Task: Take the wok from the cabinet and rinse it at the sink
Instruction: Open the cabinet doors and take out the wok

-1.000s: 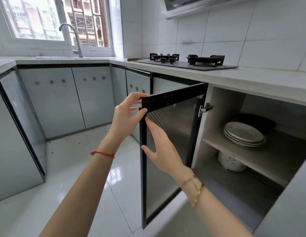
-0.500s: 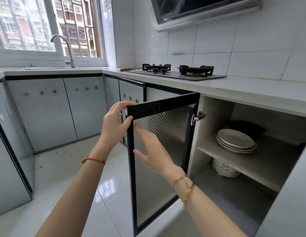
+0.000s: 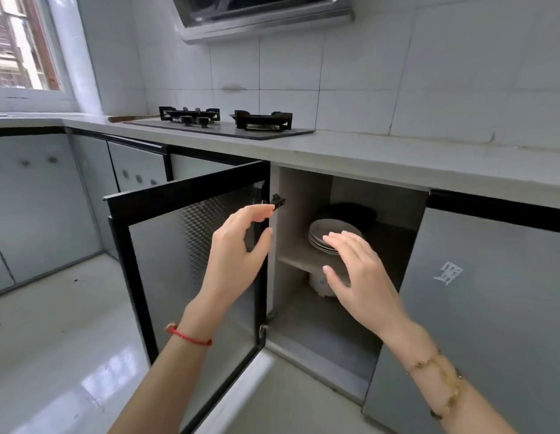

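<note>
Both hands hang in mid-frame before the open cabinet (image 3: 307, 189) and hold nothing. The left hand (image 3: 238, 258) is in front of the hinge side of the cabinet door (image 3: 178, 245), its fingers loosely curled with the thumb set apart, and its fingertips lie just beside the black hinge (image 3: 278, 200); whether they touch it cannot be told. The right hand (image 3: 360, 270) is spread with straight fingers, palm turned left, in front of the shelf opening and the stack of plates (image 3: 325, 230). A dark, rounded thing that may be the wok (image 3: 350, 213) sits on the shelf behind the plates, right of centre in the frame, deep in shadow. Below the shelf a white pot (image 3: 319, 283) stands partly hidden by the right hand. On the closed grey door at the right edge of the frame there is a small white sticker (image 3: 448, 272); its print is too small to read. A red string circles the left wrist, and a gold chain the right. Compared with half a second ago, both hands have let go of the door's free edge and moved right toward the opening, the door stands swung wider, and the faucet has slid out of the upper left of the frame.
</note>
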The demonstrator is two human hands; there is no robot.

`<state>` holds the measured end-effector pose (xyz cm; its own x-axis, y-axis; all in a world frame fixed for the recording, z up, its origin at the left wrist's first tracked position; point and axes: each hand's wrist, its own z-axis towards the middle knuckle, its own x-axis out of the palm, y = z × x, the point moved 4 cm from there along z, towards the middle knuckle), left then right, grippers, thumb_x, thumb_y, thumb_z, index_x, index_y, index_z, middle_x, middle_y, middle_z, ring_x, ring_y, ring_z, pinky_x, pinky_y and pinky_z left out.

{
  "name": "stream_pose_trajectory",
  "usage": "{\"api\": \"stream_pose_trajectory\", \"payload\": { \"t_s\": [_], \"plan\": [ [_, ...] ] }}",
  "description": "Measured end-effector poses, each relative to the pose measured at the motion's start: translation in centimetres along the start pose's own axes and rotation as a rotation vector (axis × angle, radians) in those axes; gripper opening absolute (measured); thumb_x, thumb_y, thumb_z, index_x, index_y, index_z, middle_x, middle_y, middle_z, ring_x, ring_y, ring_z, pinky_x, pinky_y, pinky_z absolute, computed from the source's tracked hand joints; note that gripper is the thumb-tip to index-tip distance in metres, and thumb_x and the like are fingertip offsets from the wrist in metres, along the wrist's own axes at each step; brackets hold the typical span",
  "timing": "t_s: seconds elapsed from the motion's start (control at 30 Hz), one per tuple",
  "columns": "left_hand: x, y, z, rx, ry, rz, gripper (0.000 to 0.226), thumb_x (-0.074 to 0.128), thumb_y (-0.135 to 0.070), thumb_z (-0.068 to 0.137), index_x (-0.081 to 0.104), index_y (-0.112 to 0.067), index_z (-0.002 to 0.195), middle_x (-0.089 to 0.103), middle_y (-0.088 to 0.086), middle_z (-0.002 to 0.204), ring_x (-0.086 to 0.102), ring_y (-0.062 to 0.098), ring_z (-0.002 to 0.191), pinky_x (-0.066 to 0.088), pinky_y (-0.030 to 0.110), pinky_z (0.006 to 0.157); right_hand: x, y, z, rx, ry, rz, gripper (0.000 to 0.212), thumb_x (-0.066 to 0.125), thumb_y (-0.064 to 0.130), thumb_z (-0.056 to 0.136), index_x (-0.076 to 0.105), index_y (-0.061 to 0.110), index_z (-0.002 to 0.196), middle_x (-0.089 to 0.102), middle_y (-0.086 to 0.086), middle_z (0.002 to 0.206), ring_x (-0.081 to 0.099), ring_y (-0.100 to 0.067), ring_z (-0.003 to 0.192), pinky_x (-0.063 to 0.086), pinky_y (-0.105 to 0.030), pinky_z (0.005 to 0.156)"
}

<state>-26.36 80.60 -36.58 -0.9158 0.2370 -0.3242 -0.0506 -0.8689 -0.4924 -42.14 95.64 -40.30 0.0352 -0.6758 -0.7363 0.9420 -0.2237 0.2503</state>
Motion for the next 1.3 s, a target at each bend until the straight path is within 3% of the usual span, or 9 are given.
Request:
{"api": "stream_pose_trajectory", "payload": {
  "t_s": [0.1,0.17,0.3,0.5,0.63,0.8,1.07,1.2,1.3],
  "plan": [
    [6.3,-0.4,0.0,-0.038,0.149,-0.103,0.036,0.064,-0.01,0.09,0.062,-0.018,0.124,0.068,-0.009,0.116,0.061,0.002,0.11,0.045,0.013,0.096,-3.3,-4.0,-1.4,0.122,-0.063,-0.099,0.051,0.058,0.024,0.096,0.045,0.018,0.145,0.045,0.003,0.15,0.03,-0.012,0.144,0.019,-0.025,0.118],
    [10.4,-0.9,0.1,-0.053,0.242,-0.145,0.038,0.063,-0.012,0.091,0.059,-0.019,0.127,0.067,-0.008,0.12,0.059,0.001,0.11,0.042,0.011,0.096,-5.4,-6.2,-2.0,0.173,-0.116,-0.141,0.053,0.059,0.021,0.096,0.043,0.015,0.146,0.044,-0.001,0.15,0.031,-0.016,0.144,0.024,-0.032,0.12],
    [17.7,-2.6,0.9,-0.109,0.391,-0.223,0.043,0.063,-0.018,0.092,0.055,-0.018,0.134,0.063,-0.006,0.128,0.057,0.006,0.117,0.046,0.025,0.102,-8.8,-9.6,-2.0,0.235,-0.18,-0.213,0.06,0.061,0.016,0.094,0.038,0.009,0.149,0.038,-0.007,0.153,0.03,-0.021,0.144,0.03,-0.042,0.119],
    [25.8,-5.8,2.3,-0.186,0.547,-0.335,0.06,0.063,-0.023,0.093,0.039,-0.015,0.148,0.049,0.001,0.147,0.045,0.014,0.135,0.036,0.027,0.109,-10.3,-12.5,-0.4,0.273,-0.126,-0.316,0.066,0.058,0.02,0.096,0.028,0.012,0.154,0.028,-0.004,0.16,0.021,-0.019,0.149,0.025,-0.039,0.122],
    [29.1,-6.9,2.4,-0.194,0.609,-0.421,0.072,0.064,-0.025,0.092,0.027,-0.012,0.153,0.044,0.005,0.152,0.041,0.019,0.14,0.038,0.039,0.114,-10.0,-13.3,0.2,0.281,-0.113,-0.362,0.066,0.057,0.02,0.096,0.026,0.013,0.154,0.025,-0.003,0.161,0.019,-0.019,0.15,0.018,-0.031,0.121],
    [29.8,-6.8,2.0,-0.265,0.546,-0.505,0.063,0.063,-0.02,0.092,0.034,-0.012,0.147,0.053,0.006,0.142,0.052,0.02,0.13,0.046,0.039,0.107,-9.4,-13.2,0.2,0.272,-0.093,-0.385,0.066,0.056,0.023,0.097,0.024,0.015,0.155,0.021,-0.002,0.163,0.018,-0.02,0.15,0.019,-0.034,0.122],
    [26.0,-7.8,-1.1,-0.177,0.497,-0.529,0.052,0.064,-0.013,0.088,0.043,-0.017,0.135,0.06,-0.004,0.128,0.059,0.012,0.114,0.053,0.038,0.096,-11.0,-9.8,-2.3,0.226,-0.172,-0.354,0.062,0.057,0.025,0.097,0.031,0.016,0.153,0.03,0.004,0.159,0.026,-0.018,0.143,0.022,-0.032,0.121],
    [22.7,-9.8,-3.6,-0.133,0.479,-0.594,0.042,0.063,-0.01,0.088,0.047,-0.02,0.126,0.061,-0.015,0.111,0.059,-0.002,0.097,0.045,0.011,0.081,-12.7,-7.3,-4.6,0.16,-0.261,-0.398,0.056,0.06,0.025,0.096,0.042,0.015,0.148,0.043,0.005,0.151,0.04,-0.022,0.129,0.033,-0.037,0.114],
    [20.5,-11.4,-5.2,-0.08,0.48,-0.615,0.034,0.063,-0.015,0.091,0.051,-0.022,0.123,0.062,-0.018,0.106,0.06,-0.001,0.096,0.042,0.007,0.08,-14.5,-5.6,-6.7,0.103,-0.314,-0.443,0.05,0.06,0.025,0.096,0.049,0.015,0.144,0.051,0.006,0.145,0.044,-0.023,0.122,0.038,-0.038,0.108]
  ]
}}
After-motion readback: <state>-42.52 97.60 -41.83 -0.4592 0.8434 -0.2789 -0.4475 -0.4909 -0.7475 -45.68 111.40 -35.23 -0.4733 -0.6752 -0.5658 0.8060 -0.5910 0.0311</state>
